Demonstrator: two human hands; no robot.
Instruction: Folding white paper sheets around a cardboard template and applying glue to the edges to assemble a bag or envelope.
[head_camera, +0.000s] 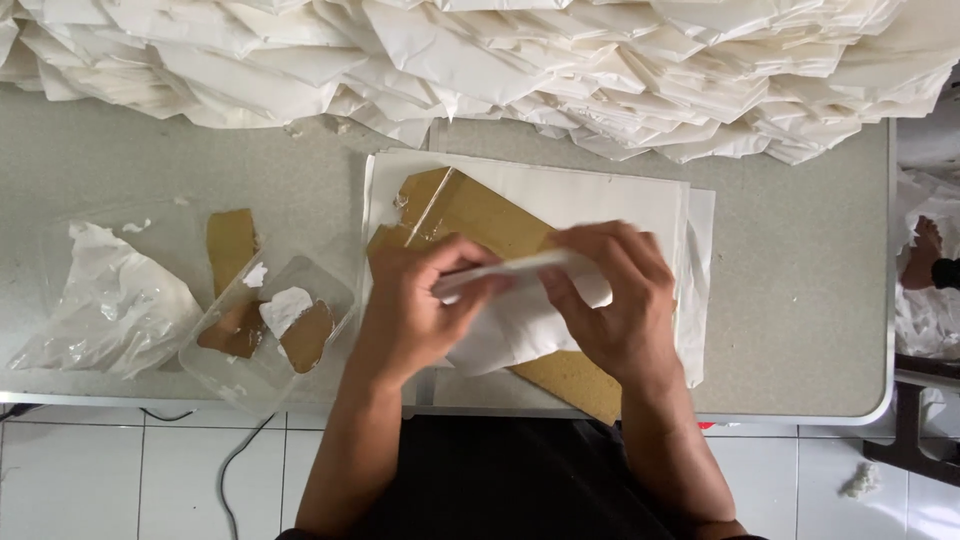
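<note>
My left hand (415, 305) and my right hand (615, 300) both grip a sheet of white paper (505, 325), folded along a crease that runs between my fingertips. The sheet hangs just above a brown cardboard piece (470, 215) that lies slanted on a flat stack of white paper sheets (610, 195). The cardboard's lower end shows under my right wrist. My fingers hide most of the fold.
A big heap of folded white paper pieces (500, 60) fills the table's far side. At the left lie a crumpled clear plastic bag (110, 300) and a clear plastic tub (270, 330) with paste and brown cardboard scraps. The grey table's front edge (800, 415) is close to my body.
</note>
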